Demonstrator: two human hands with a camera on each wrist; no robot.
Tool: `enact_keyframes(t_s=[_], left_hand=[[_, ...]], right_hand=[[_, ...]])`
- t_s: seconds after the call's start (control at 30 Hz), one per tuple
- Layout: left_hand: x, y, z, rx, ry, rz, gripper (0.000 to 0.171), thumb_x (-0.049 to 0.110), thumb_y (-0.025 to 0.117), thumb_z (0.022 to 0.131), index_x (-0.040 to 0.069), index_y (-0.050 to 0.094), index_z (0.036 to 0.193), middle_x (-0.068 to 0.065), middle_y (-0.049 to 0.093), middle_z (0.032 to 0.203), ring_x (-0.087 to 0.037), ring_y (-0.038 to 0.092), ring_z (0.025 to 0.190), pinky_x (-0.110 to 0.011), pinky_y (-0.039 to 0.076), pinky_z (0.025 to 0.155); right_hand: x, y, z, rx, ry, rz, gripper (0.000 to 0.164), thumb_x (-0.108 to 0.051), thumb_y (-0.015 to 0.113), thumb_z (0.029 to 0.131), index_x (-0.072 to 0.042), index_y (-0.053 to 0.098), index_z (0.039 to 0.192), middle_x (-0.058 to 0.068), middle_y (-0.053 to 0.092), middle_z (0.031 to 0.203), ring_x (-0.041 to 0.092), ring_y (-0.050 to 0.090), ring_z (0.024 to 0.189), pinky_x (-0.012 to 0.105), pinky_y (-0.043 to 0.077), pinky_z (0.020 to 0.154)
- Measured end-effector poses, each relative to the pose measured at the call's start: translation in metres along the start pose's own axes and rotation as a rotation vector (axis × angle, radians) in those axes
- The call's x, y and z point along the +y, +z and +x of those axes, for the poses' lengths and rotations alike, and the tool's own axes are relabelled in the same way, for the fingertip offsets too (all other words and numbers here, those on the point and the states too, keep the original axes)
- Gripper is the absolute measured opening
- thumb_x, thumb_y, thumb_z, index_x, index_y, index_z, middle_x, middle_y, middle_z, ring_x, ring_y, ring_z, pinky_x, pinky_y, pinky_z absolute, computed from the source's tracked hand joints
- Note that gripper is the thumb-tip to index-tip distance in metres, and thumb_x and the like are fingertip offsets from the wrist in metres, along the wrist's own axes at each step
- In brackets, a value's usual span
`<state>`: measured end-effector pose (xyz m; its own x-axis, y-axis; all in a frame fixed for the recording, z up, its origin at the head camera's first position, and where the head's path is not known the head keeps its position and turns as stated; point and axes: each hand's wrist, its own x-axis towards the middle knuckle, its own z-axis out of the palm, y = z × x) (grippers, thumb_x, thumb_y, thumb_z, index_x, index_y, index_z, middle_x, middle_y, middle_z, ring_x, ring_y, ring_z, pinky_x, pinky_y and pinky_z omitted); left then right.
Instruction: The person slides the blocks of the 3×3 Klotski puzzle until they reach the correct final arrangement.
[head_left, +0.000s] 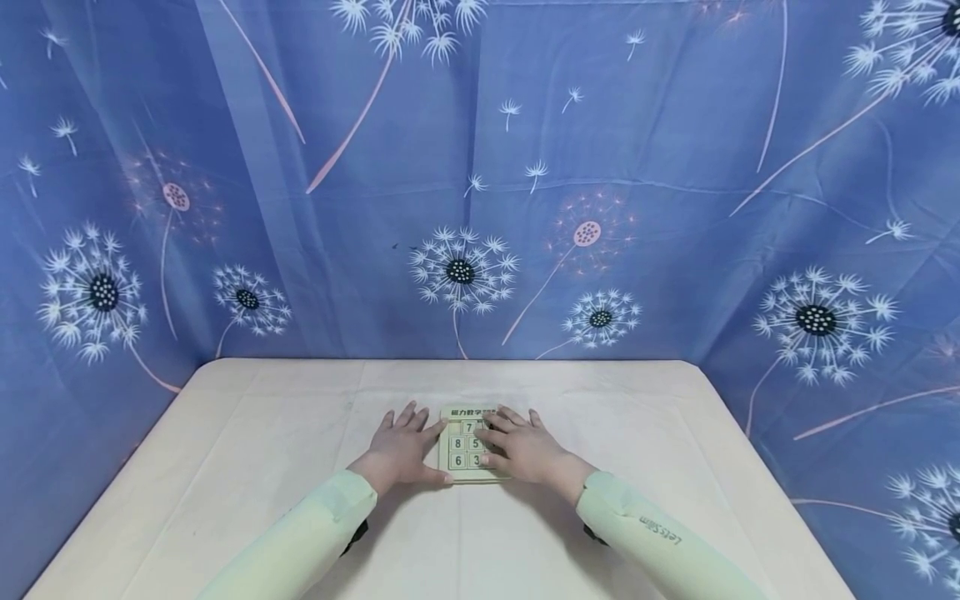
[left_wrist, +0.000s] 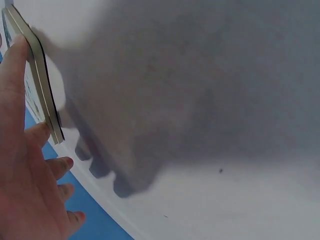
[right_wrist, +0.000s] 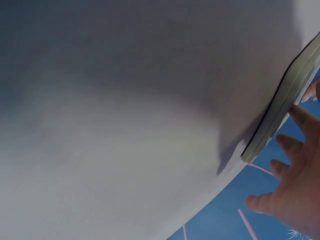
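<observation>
A pale number slide puzzle (head_left: 470, 471) lies on the table, with square number tiles in its frame; 7, 8, 5, 6 and 3 show. Beside its left edge is the left hand (head_left: 402, 447), fingers spread, thumb at the lower left corner and index finger at the upper left. In the left wrist view, thumb and index fingertips touch the puzzle's side (left_wrist: 45, 82). Across the puzzle's right part reaches the right hand (head_left: 534, 450), its fingers extended over the tiles and hiding the right column. The right wrist view shows that hand's spread fingers (right_wrist: 292, 145) along the puzzle's edge.
A pale cloth-covered table (head_left: 300, 425) carries the puzzle near its middle. Behind and on both sides hangs a blue curtain (head_left: 360, 275) with dandelion prints. Light green sleeves (head_left: 300, 533) cover both forearms.
</observation>
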<state>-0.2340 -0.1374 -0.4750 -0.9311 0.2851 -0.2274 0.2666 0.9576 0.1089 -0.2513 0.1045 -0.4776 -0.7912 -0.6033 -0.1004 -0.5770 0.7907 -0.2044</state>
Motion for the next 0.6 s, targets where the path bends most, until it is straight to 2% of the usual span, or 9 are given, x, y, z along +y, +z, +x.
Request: enact_keyframes(t_s=[0.6], left_hand=[[-0.0016,-0.0014,-0.0022,-0.002,0.001,-0.011,0.098,0.074,0.070,0.080,0.026,0.039,0.159,-0.014,0.032,0.169,-0.037,0.020,0.160,-0.060,0.018,0.130]], right_hand=[[-0.0080,0.0006,0.0081,-0.002,-0.029,-0.015,0.054,-0.052,0.051,0.104,-0.027,0.052,0.151,0.005,0.042,0.165,0.036,0.027,0.158,0.076,0.023,0.121]])
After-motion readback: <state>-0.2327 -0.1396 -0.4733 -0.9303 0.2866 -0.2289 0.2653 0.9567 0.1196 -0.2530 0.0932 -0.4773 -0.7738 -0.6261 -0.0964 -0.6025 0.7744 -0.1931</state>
